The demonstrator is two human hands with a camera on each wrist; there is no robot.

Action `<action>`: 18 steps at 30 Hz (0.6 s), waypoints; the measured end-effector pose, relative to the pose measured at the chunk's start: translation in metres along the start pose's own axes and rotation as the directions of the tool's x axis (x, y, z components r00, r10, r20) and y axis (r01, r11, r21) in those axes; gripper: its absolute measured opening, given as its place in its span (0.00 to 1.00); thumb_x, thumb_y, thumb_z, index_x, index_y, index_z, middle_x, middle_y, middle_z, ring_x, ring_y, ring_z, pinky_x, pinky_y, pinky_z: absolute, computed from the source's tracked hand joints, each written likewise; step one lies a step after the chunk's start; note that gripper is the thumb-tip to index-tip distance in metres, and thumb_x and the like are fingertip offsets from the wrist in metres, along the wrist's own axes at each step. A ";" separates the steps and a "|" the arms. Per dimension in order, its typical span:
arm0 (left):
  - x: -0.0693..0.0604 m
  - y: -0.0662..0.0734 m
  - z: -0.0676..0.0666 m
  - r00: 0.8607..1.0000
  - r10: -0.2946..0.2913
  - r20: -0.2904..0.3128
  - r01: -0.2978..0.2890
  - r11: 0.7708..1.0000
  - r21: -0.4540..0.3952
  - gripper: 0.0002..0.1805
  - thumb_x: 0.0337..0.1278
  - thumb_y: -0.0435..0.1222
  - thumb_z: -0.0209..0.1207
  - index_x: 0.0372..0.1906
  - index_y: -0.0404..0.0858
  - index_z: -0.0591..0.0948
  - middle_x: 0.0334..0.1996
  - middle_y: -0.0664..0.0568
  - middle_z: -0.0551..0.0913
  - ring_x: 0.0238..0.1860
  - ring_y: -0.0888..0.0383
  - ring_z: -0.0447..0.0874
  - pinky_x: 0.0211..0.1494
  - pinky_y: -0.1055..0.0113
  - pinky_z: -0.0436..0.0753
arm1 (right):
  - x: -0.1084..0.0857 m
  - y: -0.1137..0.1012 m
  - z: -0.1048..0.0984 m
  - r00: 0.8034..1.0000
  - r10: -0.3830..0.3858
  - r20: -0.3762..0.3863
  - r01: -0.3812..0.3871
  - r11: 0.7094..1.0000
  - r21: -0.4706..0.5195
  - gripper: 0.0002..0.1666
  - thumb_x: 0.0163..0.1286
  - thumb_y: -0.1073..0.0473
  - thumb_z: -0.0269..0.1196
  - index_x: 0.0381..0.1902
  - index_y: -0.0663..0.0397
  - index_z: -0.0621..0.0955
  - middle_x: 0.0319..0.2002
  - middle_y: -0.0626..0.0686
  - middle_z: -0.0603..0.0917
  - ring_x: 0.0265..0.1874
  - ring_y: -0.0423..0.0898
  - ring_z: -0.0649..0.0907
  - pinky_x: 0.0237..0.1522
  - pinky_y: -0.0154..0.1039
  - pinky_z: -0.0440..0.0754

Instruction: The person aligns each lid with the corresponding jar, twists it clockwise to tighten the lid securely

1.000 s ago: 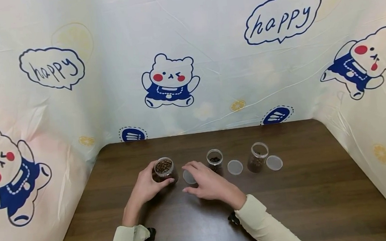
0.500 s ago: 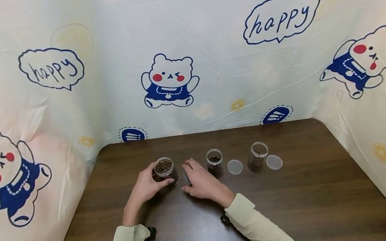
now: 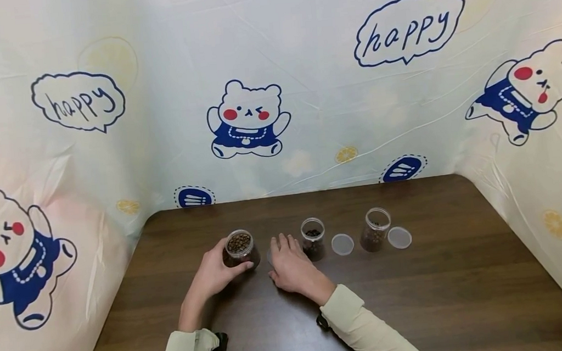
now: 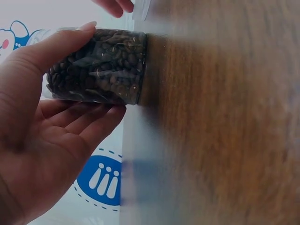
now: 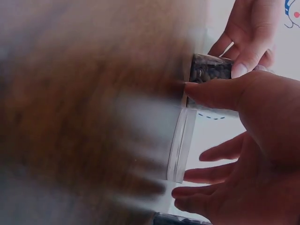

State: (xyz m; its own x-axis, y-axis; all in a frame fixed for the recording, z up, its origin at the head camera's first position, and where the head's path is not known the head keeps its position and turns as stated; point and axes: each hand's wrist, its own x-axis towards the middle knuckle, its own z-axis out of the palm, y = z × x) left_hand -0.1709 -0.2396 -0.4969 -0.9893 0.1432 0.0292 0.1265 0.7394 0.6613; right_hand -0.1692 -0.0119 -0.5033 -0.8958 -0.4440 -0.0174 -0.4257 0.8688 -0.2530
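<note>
My left hand (image 3: 215, 271) grips a clear open jar (image 3: 240, 250) full of brown beans; in the left wrist view the thumb lies along one side of the jar (image 4: 101, 65) and the fingers along the other. My right hand (image 3: 293, 266) is over a translucent lid (image 3: 270, 257), mostly hidden in the head view. The right wrist view shows this lid (image 5: 182, 145) flat on the table, between the thumb and the spread fingers of my right hand (image 5: 262, 150). Whether any fingertip touches the lid, I cannot tell.
Right of my right hand stands an open jar (image 3: 313, 240) part filled with dark beans, a lid (image 3: 342, 244) beside it. Farther right are another open jar (image 3: 375, 231) and its neighbouring lid (image 3: 399, 238). A printed cloth (image 3: 318, 139) rises behind the brown table (image 3: 419, 297).
My right hand has moved a little left and turned, now covering more of the lid. My left hand keeps its grip on the jar, nearly still.
</note>
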 end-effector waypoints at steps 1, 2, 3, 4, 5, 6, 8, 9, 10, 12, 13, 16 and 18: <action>0.000 0.000 0.000 1.000 0.001 0.002 -0.001 1.000 0.000 0.45 0.56 0.50 0.77 0.73 0.33 0.72 0.62 0.37 0.84 0.64 0.41 0.84 0.66 0.41 0.82 | 0.000 0.000 0.001 1.000 0.005 -0.007 -0.005 1.000 -0.001 0.47 0.72 0.46 0.69 0.77 0.68 0.66 0.76 0.70 0.69 0.76 0.68 0.70 0.78 0.55 0.72; 0.000 0.000 0.000 1.000 0.002 0.004 -0.002 1.000 -0.001 0.45 0.56 0.50 0.76 0.73 0.33 0.71 0.62 0.37 0.84 0.64 0.41 0.84 0.66 0.41 0.82 | 0.000 0.000 0.001 1.000 0.011 -0.014 -0.011 1.000 -0.001 0.47 0.72 0.46 0.69 0.77 0.68 0.66 0.75 0.70 0.69 0.75 0.67 0.71 0.77 0.54 0.73; 0.000 0.000 0.000 1.000 0.001 0.007 -0.001 1.000 -0.001 0.45 0.57 0.50 0.76 0.73 0.33 0.71 0.62 0.37 0.84 0.64 0.41 0.84 0.66 0.41 0.82 | 0.000 0.000 0.001 1.000 0.012 -0.025 -0.013 1.000 -0.004 0.47 0.71 0.47 0.69 0.77 0.70 0.66 0.74 0.70 0.71 0.74 0.66 0.73 0.75 0.53 0.75; 0.000 0.000 0.000 1.000 0.001 0.012 -0.001 1.000 0.002 0.45 0.57 0.50 0.76 0.73 0.33 0.71 0.62 0.37 0.84 0.64 0.41 0.84 0.65 0.41 0.82 | 0.000 0.000 0.001 0.999 0.014 -0.037 -0.015 1.000 -0.011 0.46 0.71 0.47 0.69 0.76 0.70 0.67 0.73 0.69 0.72 0.73 0.65 0.74 0.73 0.52 0.77; 0.000 0.000 0.000 1.000 0.000 0.016 0.000 1.000 0.002 0.45 0.57 0.50 0.76 0.74 0.33 0.71 0.62 0.37 0.84 0.64 0.41 0.84 0.65 0.41 0.82 | 0.000 0.000 0.001 0.999 0.019 -0.047 -0.019 1.000 -0.015 0.45 0.71 0.48 0.68 0.75 0.70 0.67 0.72 0.68 0.74 0.71 0.64 0.75 0.72 0.51 0.79; 0.000 -0.001 0.000 1.000 -0.001 0.017 0.001 1.000 0.003 0.45 0.58 0.51 0.76 0.74 0.33 0.71 0.62 0.37 0.84 0.64 0.41 0.84 0.65 0.41 0.82 | 0.000 0.000 0.000 0.998 0.021 -0.058 -0.022 0.999 -0.023 0.44 0.71 0.48 0.68 0.75 0.70 0.68 0.70 0.67 0.75 0.70 0.62 0.76 0.69 0.50 0.81; 0.000 -0.002 0.001 1.000 0.000 0.018 0.000 1.000 0.004 0.46 0.58 0.51 0.75 0.74 0.33 0.71 0.61 0.38 0.85 0.64 0.41 0.84 0.65 0.42 0.82 | -0.001 0.000 -0.001 0.997 0.021 -0.076 -0.025 0.999 -0.045 0.41 0.71 0.49 0.68 0.72 0.69 0.71 0.66 0.65 0.78 0.66 0.60 0.78 0.65 0.48 0.83; 0.000 -0.002 0.001 1.000 0.001 0.019 -0.001 1.000 0.004 0.46 0.57 0.51 0.75 0.74 0.34 0.71 0.61 0.38 0.85 0.64 0.41 0.84 0.65 0.42 0.82 | -0.001 0.000 -0.001 0.996 0.021 -0.083 -0.026 0.998 -0.056 0.39 0.71 0.50 0.68 0.71 0.68 0.72 0.64 0.64 0.80 0.64 0.59 0.79 0.63 0.47 0.84; 0.000 -0.002 0.001 1.000 0.002 0.019 -0.002 1.000 0.002 0.46 0.57 0.52 0.75 0.74 0.34 0.71 0.61 0.38 0.85 0.63 0.41 0.84 0.65 0.42 0.82 | -0.001 0.000 -0.001 0.996 0.021 -0.088 -0.027 0.998 -0.064 0.38 0.71 0.50 0.68 0.70 0.67 0.73 0.63 0.63 0.81 0.62 0.59 0.79 0.61 0.47 0.85; 0.000 -0.003 0.002 1.000 0.006 0.013 -0.006 1.000 -0.004 0.46 0.57 0.51 0.76 0.74 0.34 0.71 0.61 0.38 0.85 0.63 0.41 0.84 0.65 0.42 0.83 | -0.001 0.001 -0.001 0.995 0.015 -0.095 -0.023 0.997 -0.074 0.35 0.71 0.50 0.68 0.68 0.65 0.75 0.60 0.61 0.82 0.59 0.58 0.80 0.58 0.46 0.86; 0.000 -0.003 0.001 1.000 0.009 0.012 -0.008 1.000 -0.006 0.45 0.57 0.51 0.76 0.73 0.34 0.71 0.61 0.38 0.85 0.63 0.41 0.84 0.65 0.42 0.83 | 0.000 0.001 -0.001 0.995 0.010 -0.100 -0.018 0.997 -0.075 0.34 0.71 0.51 0.68 0.67 0.64 0.76 0.59 0.61 0.82 0.58 0.58 0.80 0.57 0.46 0.87; 0.000 -0.003 0.001 1.000 0.004 0.011 -0.004 1.000 -0.006 0.46 0.57 0.51 0.76 0.74 0.35 0.71 0.62 0.38 0.84 0.63 0.42 0.84 0.65 0.42 0.83 | 0.000 0.002 -0.002 0.994 -0.001 -0.106 -0.007 0.997 -0.071 0.31 0.71 0.51 0.68 0.64 0.64 0.77 0.57 0.60 0.83 0.55 0.57 0.80 0.53 0.45 0.88; 0.000 -0.003 0.001 1.000 0.007 0.013 -0.007 1.000 -0.006 0.46 0.57 0.51 0.76 0.74 0.35 0.70 0.62 0.39 0.84 0.63 0.42 0.84 0.64 0.42 0.83 | 0.000 0.002 -0.003 0.994 -0.004 -0.106 -0.003 0.998 -0.067 0.30 0.71 0.51 0.68 0.63 0.64 0.79 0.55 0.59 0.83 0.54 0.56 0.80 0.50 0.45 0.88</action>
State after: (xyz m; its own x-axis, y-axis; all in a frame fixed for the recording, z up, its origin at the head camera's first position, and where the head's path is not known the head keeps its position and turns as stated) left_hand -0.1711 -0.2413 -0.4997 -0.9874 0.1565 0.0243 0.1328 0.7344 0.6656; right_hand -0.1701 -0.0096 -0.5011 -0.9026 -0.4217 0.0865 -0.4305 0.8828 -0.1878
